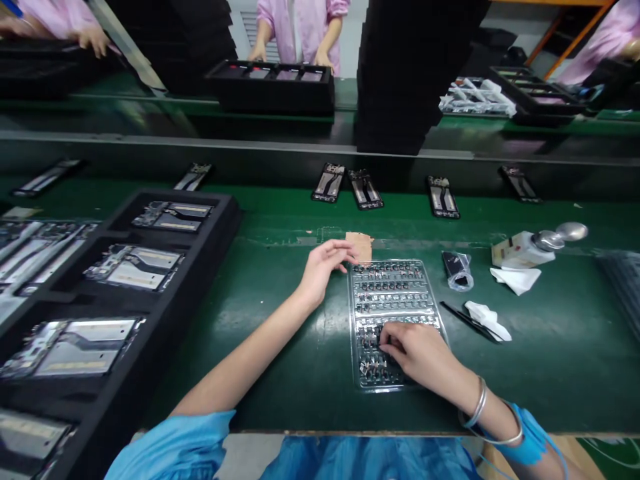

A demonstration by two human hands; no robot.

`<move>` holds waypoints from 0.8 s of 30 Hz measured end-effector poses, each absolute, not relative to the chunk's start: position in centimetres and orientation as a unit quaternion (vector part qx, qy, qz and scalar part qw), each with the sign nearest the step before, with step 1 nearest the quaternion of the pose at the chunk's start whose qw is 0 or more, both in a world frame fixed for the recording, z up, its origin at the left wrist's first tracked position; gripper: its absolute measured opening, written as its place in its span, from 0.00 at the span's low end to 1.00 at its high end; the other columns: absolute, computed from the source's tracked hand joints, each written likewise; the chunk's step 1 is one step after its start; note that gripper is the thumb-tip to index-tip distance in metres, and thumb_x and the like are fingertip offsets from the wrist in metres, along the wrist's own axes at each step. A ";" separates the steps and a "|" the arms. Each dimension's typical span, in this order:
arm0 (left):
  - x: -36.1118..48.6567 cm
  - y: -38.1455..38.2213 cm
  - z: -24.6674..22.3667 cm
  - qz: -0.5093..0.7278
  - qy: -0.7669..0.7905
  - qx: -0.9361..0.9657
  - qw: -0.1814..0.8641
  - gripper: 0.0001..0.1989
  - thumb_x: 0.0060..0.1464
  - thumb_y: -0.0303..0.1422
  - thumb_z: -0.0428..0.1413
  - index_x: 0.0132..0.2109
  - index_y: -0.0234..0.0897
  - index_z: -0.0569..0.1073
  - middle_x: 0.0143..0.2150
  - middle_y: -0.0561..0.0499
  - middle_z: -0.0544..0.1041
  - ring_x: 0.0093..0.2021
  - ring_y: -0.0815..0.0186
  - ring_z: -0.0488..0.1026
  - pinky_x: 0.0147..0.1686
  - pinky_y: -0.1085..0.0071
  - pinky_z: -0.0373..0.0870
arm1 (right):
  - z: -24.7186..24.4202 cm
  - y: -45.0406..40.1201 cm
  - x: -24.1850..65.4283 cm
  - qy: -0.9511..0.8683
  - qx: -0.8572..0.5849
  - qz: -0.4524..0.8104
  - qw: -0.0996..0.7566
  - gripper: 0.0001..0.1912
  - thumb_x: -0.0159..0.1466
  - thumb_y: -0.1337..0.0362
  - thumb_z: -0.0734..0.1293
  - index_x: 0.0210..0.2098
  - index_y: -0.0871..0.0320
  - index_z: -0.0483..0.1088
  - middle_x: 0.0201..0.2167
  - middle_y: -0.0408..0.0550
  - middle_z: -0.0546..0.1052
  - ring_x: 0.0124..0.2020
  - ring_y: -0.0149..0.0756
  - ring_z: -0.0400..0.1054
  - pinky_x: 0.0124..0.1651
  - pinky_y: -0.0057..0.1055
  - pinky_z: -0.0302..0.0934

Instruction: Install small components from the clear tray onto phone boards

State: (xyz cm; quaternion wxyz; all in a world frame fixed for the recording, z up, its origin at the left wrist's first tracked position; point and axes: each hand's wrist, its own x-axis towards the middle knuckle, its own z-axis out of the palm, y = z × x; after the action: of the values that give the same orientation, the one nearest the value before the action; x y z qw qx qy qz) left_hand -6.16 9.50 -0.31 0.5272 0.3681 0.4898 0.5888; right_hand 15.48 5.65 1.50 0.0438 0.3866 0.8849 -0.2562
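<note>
Though clear, a blister tray (356, 327) of parts (393, 287)

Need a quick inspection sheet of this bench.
surface: green mat, scuffed, tan patch at far side
job's things: clear blister tray of small parts
hands: left hand beside tray, by patch; right hand on tray's near rows
clutter: tweezers, two wipes, bottle, bagged item
cables: thin blue cord at right wrist
surroundings: foam tray of phone housings, co-workers, stacked black trays
</note>
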 end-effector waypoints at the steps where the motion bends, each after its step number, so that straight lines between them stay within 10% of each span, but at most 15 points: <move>1: -5.8 8.9 -0.3 0.575 0.482 0.392 0.532 0.09 0.51 0.30 0.52 0.40 0.32 0.72 0.37 0.44 0.77 0.33 0.67 0.74 0.28 0.75 0.64 | 1.6 5.7 15.5 0.884 0.385 -0.260 0.043 0.04 0.60 0.69 0.63 0.30 0.55 0.69 0.24 0.40 0.75 0.23 0.31 0.67 0.28 0.26 0.51; 24: -2.0 4.7 0.3 0.299 0.375 0.591 0.649 0.11 0.58 0.36 0.47 0.29 0.37 0.62 0.19 0.59 0.62 0.21 0.74 0.57 0.24 0.76 0.54 | 1.5 6.1 16.4 0.650 0.471 -0.566 -0.186 0.13 0.60 0.55 0.65 0.28 0.59 0.64 0.20 0.38 0.61 0.20 0.24 0.53 0.22 0.24 0.47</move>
State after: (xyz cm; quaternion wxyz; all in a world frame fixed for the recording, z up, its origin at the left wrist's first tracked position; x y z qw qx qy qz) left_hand -1.96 4.70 0.27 0.6492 0.5906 0.3748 0.2987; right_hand 16.44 6.13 1.49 -0.1862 0.4713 0.6499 -0.5664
